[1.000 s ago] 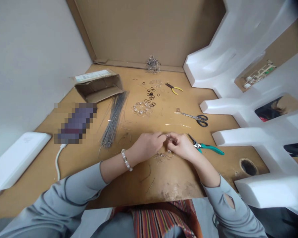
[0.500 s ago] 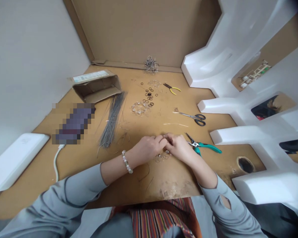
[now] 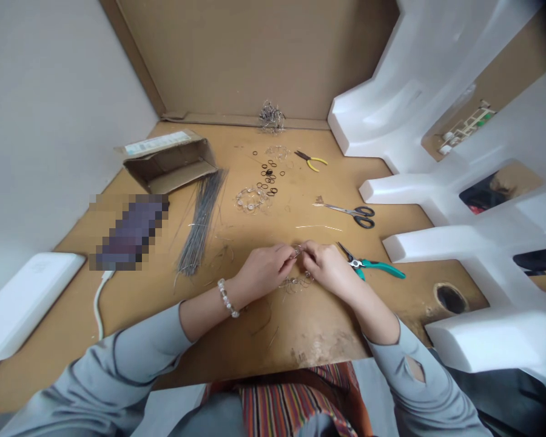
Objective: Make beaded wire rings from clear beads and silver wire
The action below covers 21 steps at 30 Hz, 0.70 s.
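**Beaded wirework [image 3: 293, 281], on the near side of two hands' fingers**

Left hand [image 3: 269, 266]: fingers pinching fine wire [image 3: 297, 250] at the tips; bracelet [image 3: 227, 297] of pale beads at the wrist.

Right hand [image 3: 328, 267]: fingers curled, tips at the same wire; exact hold hidden, so cannot tell whether pinching.

Wirework: thin loops with clear beads, on the tabletop [image 3: 318, 331], just nearer the wearer than the fingers and partly under the right hand. Cannot tell whether joined to the pinched wire.

Just right of the right fingers: green-handled pliers [image 3: 369, 265].

Farther right and beyond the fingers: black-handled scissors [image 3: 353, 212].

Straight ahead, near the fingers: a single pale wire [image 3: 318, 227].

Beyond and slightly left of the fingers: ring of beaded wire [image 3: 251, 199]; scattered small dark rings [image 3: 269, 175]; farthest off, a grey wire tangle [image 3: 272, 116].

Beyond, slightly right: yellow-handled pliers [image 3: 308, 158].

Well left of the left fingers: bundle of straight grey wires [image 3: 199, 227], one end at an open cardboard box [image 3: 168, 170].
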Motion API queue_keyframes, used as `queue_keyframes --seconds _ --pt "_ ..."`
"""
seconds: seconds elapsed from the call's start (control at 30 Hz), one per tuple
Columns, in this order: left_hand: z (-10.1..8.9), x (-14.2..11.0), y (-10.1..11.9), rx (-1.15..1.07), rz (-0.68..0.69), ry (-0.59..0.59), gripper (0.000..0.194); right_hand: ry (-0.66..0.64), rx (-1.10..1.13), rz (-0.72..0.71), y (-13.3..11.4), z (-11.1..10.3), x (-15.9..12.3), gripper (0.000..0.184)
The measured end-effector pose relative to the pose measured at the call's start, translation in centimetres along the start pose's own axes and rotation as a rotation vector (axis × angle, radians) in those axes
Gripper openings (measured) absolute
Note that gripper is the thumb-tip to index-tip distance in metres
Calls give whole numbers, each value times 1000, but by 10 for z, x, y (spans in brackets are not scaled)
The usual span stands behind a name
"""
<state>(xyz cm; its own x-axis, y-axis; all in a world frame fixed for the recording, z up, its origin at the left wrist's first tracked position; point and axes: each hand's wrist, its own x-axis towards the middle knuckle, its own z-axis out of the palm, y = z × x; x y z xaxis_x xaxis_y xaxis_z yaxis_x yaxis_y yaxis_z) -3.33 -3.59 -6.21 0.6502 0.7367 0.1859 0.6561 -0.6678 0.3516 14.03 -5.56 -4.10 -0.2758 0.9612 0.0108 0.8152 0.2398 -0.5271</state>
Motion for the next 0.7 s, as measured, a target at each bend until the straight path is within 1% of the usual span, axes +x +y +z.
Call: queue_keyframes --seconds 0.1,0.17,0.23,0.3,0.4,0.47,0.53,0.6,0.7 --pt "0 1 0 -12 7 17 11 4 5 -4 1 0 0 21" --pt "-1 2 -1 -22 -12 23 11 0 9 0 0 0 -1 20" --pt "-2 2 -1 -18 -42 27 11 -18 23 7 -1 -1 -1 20" --pt "-1 2 -1 27 -46 28 12 -48 56 10 -3 -1 -1 21" --pt "2 -1 0 157 54 45 16 -68 86 6 -4 0 0 25" --pt "4 -3 1 228 150 63 16 -54 81 -5 -4 2 0 25" --pt "4 -5 3 268 214 73 16 -40 78 -10 -4 4 0 22" --pt "3 -5 5 289 242 78 15 -33 79 -2 -4 6 0 21" --pt "2 -6 7 299 250 79 15 -28 78 8 -6 6 -1 21"
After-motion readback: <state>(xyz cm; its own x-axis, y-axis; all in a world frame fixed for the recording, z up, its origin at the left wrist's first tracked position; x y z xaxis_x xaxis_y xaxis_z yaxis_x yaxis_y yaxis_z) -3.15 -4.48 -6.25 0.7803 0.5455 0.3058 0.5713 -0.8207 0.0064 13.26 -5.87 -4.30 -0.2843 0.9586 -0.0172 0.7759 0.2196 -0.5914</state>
